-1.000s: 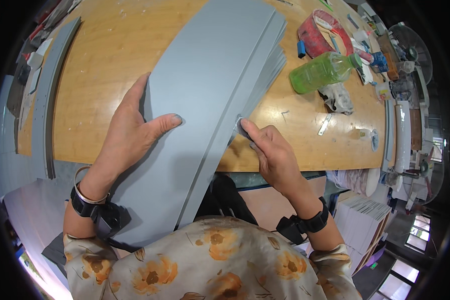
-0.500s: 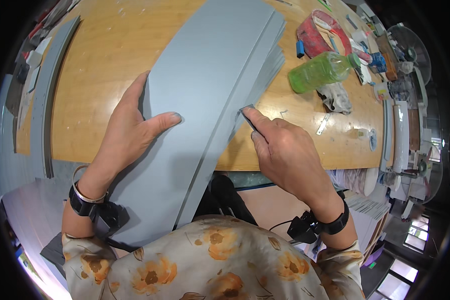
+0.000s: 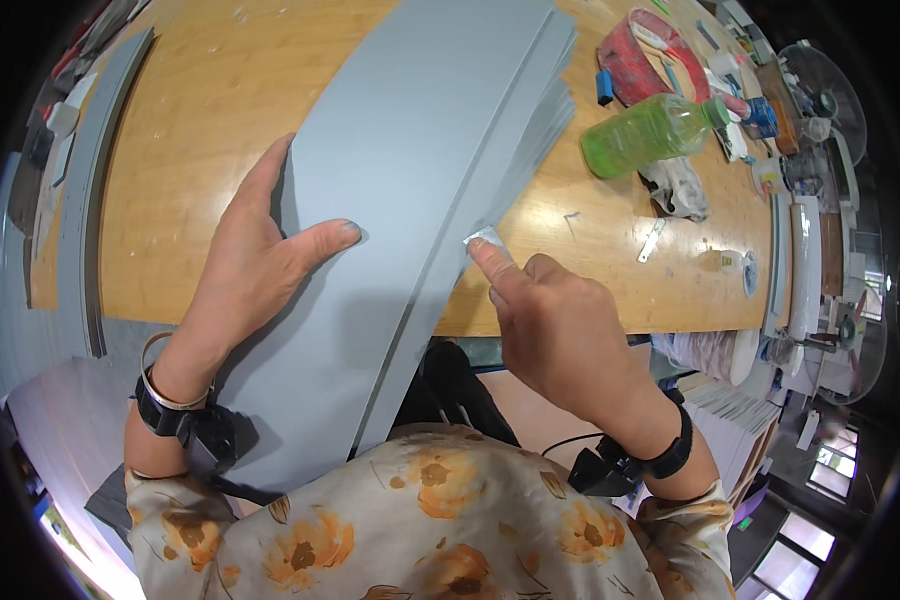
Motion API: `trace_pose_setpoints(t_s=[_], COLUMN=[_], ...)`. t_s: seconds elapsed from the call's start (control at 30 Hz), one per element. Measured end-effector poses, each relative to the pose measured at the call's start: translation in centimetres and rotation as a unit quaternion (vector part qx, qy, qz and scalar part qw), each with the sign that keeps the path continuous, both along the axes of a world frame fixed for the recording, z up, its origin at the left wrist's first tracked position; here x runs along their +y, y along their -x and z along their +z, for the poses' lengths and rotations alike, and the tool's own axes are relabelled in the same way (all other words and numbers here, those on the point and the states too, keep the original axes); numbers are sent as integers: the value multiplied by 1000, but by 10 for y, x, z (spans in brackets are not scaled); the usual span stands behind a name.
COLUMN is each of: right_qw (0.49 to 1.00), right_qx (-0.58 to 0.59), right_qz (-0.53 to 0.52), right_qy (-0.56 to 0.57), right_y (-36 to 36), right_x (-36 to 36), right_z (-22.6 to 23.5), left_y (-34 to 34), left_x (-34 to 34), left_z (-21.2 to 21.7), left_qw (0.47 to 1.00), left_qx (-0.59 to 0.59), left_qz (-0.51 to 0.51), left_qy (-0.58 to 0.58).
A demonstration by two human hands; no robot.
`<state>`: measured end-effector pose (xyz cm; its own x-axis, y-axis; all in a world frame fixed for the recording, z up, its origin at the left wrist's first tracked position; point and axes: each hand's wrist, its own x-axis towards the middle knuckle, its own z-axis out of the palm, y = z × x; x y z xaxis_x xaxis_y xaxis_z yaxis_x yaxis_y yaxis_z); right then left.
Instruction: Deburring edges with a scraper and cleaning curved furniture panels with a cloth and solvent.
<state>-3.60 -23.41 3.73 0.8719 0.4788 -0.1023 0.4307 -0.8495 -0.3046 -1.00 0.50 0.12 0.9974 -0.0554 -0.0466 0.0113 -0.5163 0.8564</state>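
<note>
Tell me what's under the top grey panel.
Edges of more grey panels stick out along its right side, above the wooden table; whatever lies farther in is covered by the top grey panel.

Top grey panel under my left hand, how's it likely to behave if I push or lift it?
The top grey panel is probably stiff: it runs past the near edge of the table with no clear sag. Pushed, it may slide over the panels beneath, whose fanned edges suggest loose stacking. Broad and flat, it seems unlikely to roll.
</note>
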Motion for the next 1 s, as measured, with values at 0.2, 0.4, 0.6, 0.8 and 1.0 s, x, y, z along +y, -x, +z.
trace_pose_setpoints(t_s=[0.2, 0.4, 0.6, 0.8, 1.0], right_qw=[991, 874, 834, 812, 863], right_qx=[133, 246, 248, 254, 232], right_qz=[-4, -206, -191, -181, -110], right_qy=[-21, -366, -454, -493, -434], right_y=[6, -8, -7, -2, 20], right_x=[-17, -39, -35, -30, -6], right_z=[5, -17, -43, -53, -62], left_y=[-1, -2, -4, -1, -3], left_x=[0, 0, -7, -2, -5], left_z=[10, 9, 10, 9, 9], left_qw=[999, 997, 998, 998, 999], left_qx=[-13, -22, 20, -3, 1], left_qz=[-11, -18, -10, -18, -11], left_qy=[-47, -71, -51, -64, -53])
